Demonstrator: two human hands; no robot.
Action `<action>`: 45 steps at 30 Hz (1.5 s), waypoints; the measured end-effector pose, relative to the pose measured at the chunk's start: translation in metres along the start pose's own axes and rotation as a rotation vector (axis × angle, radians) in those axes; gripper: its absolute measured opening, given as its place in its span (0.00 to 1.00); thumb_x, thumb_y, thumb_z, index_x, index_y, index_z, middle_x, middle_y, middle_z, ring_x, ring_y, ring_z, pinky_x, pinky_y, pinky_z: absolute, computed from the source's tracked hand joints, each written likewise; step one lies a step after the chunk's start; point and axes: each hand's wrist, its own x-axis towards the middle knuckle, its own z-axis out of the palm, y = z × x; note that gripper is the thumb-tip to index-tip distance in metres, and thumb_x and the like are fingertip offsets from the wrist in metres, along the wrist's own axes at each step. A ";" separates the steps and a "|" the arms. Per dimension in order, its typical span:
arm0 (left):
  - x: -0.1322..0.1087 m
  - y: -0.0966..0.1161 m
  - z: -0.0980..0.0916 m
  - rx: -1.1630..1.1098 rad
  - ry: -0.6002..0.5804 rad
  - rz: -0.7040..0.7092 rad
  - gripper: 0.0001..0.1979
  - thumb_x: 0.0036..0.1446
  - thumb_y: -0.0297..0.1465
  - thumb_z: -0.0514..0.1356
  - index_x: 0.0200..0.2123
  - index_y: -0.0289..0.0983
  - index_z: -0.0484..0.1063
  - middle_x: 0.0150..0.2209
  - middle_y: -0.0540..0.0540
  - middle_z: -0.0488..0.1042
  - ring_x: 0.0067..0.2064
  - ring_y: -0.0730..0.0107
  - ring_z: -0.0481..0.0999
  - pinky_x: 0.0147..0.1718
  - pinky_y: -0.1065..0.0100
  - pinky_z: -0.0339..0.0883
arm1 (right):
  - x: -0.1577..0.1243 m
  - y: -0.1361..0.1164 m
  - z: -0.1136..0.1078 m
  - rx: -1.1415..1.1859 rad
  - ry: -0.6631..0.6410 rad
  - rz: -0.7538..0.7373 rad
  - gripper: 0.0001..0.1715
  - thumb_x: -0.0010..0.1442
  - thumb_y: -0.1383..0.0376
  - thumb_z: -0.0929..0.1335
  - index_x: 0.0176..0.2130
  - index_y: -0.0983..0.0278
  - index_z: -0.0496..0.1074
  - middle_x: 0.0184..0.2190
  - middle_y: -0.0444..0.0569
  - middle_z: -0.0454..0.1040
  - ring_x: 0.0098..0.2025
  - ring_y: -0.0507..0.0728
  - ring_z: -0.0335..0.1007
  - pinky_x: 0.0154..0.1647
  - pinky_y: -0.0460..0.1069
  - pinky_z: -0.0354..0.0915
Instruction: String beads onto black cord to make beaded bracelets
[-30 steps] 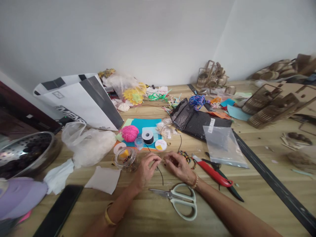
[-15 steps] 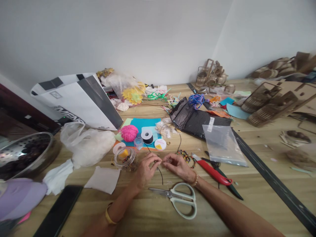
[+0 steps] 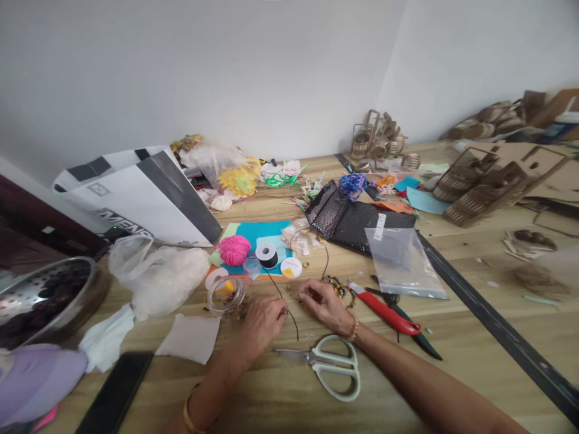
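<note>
Left hand [image 3: 265, 322], right hand [image 3: 325, 306]: fingers curled, grip cannot be told; black cord [image 3: 295, 326] seen by left fingers; scissors [image 3: 309, 357] laid nearer.

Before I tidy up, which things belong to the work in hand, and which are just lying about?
Probably in use:
- black cord beside the left hand
- spool
- bead jar
- scissors
- beaded strand by the right hand

Probably just lying about:
- phone
- paper bag
- metal bowl
- black mailer

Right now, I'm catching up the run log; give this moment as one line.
left hand: at black cord | right hand: beside beaded strands | scissors: on table
</note>
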 end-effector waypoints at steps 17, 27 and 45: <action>0.015 -0.003 0.011 -1.162 0.064 -0.220 0.06 0.49 0.33 0.61 0.28 0.36 0.75 0.22 0.50 0.73 0.27 0.69 0.71 0.30 0.68 0.65 | 0.000 -0.006 -0.003 -0.036 -0.009 -0.075 0.11 0.63 0.62 0.63 0.31 0.65 0.68 0.23 0.45 0.68 0.24 0.51 0.62 0.26 0.45 0.59; 0.019 -0.002 0.022 -1.672 0.066 -0.347 0.15 0.36 0.35 0.73 0.25 0.32 0.76 0.22 0.49 0.74 0.27 0.73 0.70 0.30 0.70 0.64 | -0.003 0.000 0.000 -0.076 -0.042 -0.174 0.09 0.62 0.67 0.64 0.30 0.66 0.69 0.24 0.46 0.70 0.26 0.51 0.64 0.27 0.44 0.60; 0.017 0.001 0.020 -1.602 0.076 -0.307 0.16 0.35 0.37 0.73 0.24 0.32 0.76 0.21 0.50 0.73 0.25 0.75 0.69 0.29 0.71 0.61 | -0.002 0.002 0.001 -0.092 -0.083 -0.181 0.08 0.61 0.67 0.64 0.31 0.66 0.70 0.25 0.46 0.71 0.27 0.51 0.64 0.29 0.44 0.59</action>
